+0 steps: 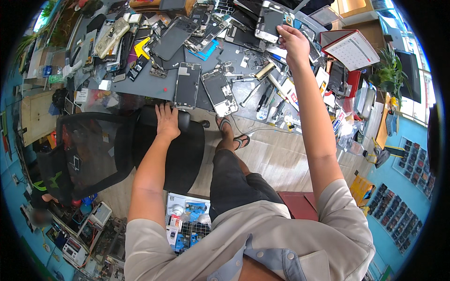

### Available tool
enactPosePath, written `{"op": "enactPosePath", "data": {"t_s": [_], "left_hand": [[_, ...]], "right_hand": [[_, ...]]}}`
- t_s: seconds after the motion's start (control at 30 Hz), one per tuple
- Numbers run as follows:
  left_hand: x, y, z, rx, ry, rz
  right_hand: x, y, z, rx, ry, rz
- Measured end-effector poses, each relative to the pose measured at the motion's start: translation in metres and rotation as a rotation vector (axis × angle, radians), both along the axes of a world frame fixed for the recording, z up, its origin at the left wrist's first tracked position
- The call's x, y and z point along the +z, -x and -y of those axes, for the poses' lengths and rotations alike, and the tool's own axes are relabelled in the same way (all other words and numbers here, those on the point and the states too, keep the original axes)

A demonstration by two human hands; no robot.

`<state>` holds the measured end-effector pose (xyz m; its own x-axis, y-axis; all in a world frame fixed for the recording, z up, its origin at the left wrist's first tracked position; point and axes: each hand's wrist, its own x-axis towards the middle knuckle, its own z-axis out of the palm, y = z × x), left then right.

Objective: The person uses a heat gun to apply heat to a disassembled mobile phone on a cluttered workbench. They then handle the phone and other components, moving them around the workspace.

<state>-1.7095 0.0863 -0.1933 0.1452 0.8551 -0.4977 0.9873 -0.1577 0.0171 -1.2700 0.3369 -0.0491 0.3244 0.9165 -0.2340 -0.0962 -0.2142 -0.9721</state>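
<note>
Reaching far across the desk, my right hand [295,45] pinches the edge of an opened phone [270,22] with a white-silver frame and a dark inside. My left hand [168,122] lies with its fingers spread on the black office chair [169,161], at the front edge of the desk. Just beyond those fingers lies a dark phone screen panel [188,83], its lower end at the desk edge. Beside it, a stripped phone housing [220,92] with a pale lower end also sits at the edge. Neither of these two is in a hand.
Phone parts crowd the grey desk [140,85]. A yellow bracket [141,48], a blue frame [205,50] and a wooden-handled hammer [265,70] lie among them. A desk calendar [352,48] stands at the right. Below me is a bin of small boxes [187,225].
</note>
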Motion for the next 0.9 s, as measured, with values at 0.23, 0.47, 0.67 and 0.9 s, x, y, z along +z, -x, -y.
{"op": "enactPosePath", "data": {"t_s": [0.23, 0.47, 0.67, 0.9], "left_hand": [[0.006, -0.001, -0.001, 0.005, 0.008, 0.002], [0.008, -0.004, -0.002, -0.005, 0.026, -0.008], [0.008, -0.004, 0.000, -0.010, 0.044, -0.049], [0.006, -0.003, 0.001, -0.025, 0.014, -0.041]], "right_hand": [[-0.038, 0.044, -0.041, 0.221, -0.013, 0.490], [-0.069, 0.046, -0.066, 0.307, 0.034, 0.626], [-0.061, 0.063, -0.055, 0.247, -0.015, 1.112], [-0.048, 0.075, -0.044, 0.254, -0.063, 1.225]]}}
